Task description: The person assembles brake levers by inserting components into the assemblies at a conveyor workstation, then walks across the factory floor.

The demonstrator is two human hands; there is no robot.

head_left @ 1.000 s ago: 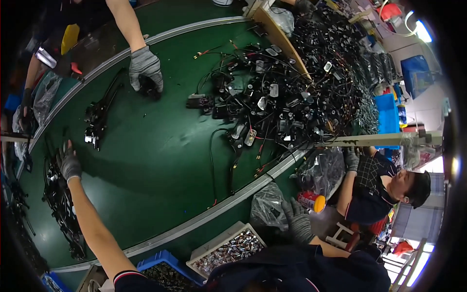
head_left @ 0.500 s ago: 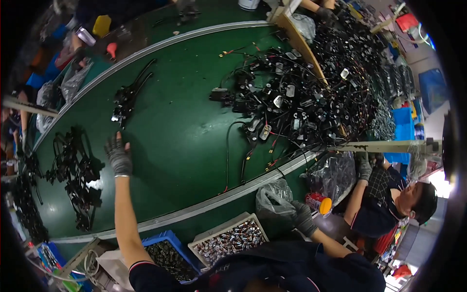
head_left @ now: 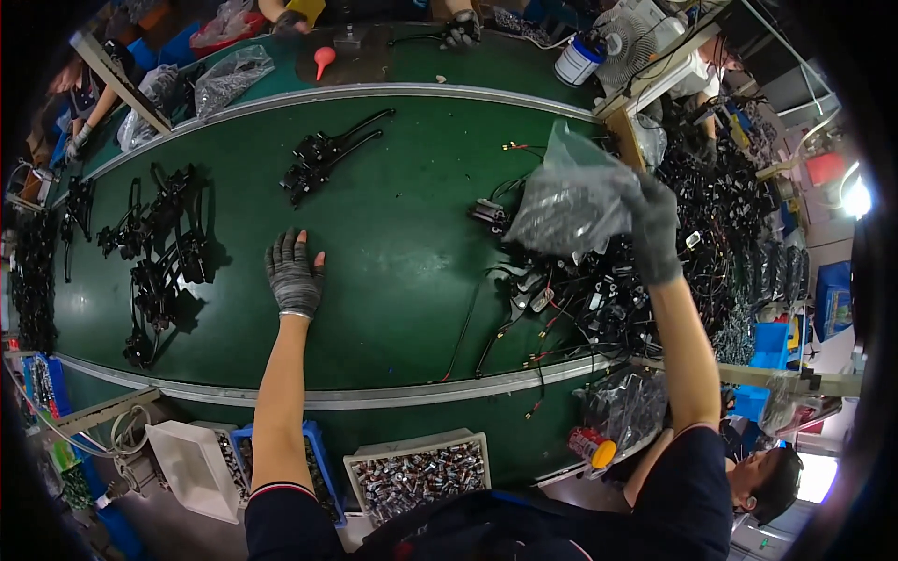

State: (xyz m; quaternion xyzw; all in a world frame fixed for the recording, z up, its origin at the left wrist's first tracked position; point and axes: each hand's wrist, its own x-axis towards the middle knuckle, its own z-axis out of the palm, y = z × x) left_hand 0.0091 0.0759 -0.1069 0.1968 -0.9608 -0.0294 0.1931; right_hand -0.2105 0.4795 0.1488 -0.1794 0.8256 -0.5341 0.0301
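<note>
Now my left hand (head_left: 294,277) lies flat and open mid-belt (head_left: 393,243) while my right hand (head_left: 652,229) grips a bag (head_left: 571,201), ready for emptying, I judge.

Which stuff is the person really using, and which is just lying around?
In use: right hand holding a clear plastic bag; left hand flat on the green belt.

Lying about: black lever parts, red bulb, bin of small metal pieces.

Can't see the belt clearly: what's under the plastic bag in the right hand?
Under the plastic bag held by the right hand lies a tangle of black cables and connectors. What lies directly beneath the bag is covered.
</note>
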